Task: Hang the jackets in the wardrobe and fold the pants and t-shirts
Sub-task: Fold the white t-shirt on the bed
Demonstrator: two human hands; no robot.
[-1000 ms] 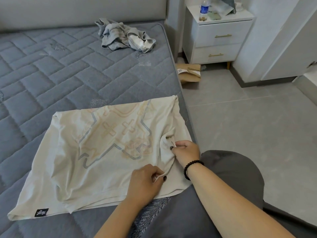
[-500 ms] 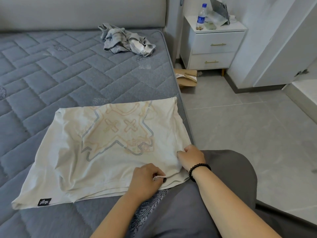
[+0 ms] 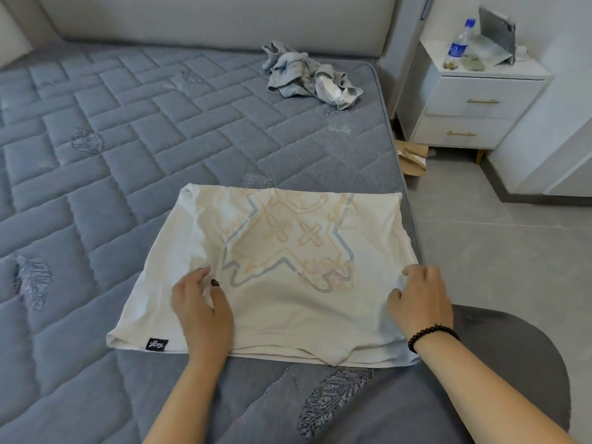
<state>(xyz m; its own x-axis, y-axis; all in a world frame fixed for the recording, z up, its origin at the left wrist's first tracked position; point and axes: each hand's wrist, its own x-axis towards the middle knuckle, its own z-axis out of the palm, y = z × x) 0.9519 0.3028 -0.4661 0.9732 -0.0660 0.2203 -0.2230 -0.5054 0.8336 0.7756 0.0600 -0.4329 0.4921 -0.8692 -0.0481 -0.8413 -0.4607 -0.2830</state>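
Bedroom, blue-grey quilted mattress point(image 3: 134, 149) filling the left and middle, padded headboard point(image 3: 208, 20) along the far side, grey tiled floor point(image 3: 496, 251) on the right. Cream t-shirt point(image 3: 282, 302) with an orange and blue outline print lies spread flat at the near right part of the mattress, its right edge close to the mattress edge; small black label point(image 3: 157, 344) at its near left corner. Left hand point(image 3: 200, 310) rests palm down on the left-middle of the shirt, fingers loosely spread and slightly bent, holding nothing. Right hand point(image 3: 419, 299) sits at the shirt's right edge, fingers curled down onto the fabric; can't tell whether it pinches the cloth or only presses it. Black bead bracelet point(image 3: 432, 334) on the right wrist. Crumpled grey garment point(image 3: 307, 80) lies at the far right of the mattress, well apart from the shirt. White nightstand point(image 3: 474, 104) with two drawers stands far right, carrying a water bottle point(image 3: 459, 44) and a propped grey tablet point(image 3: 496, 30). Brown cardboard piece point(image 3: 411, 157) on the floor between mattress and nightstand.
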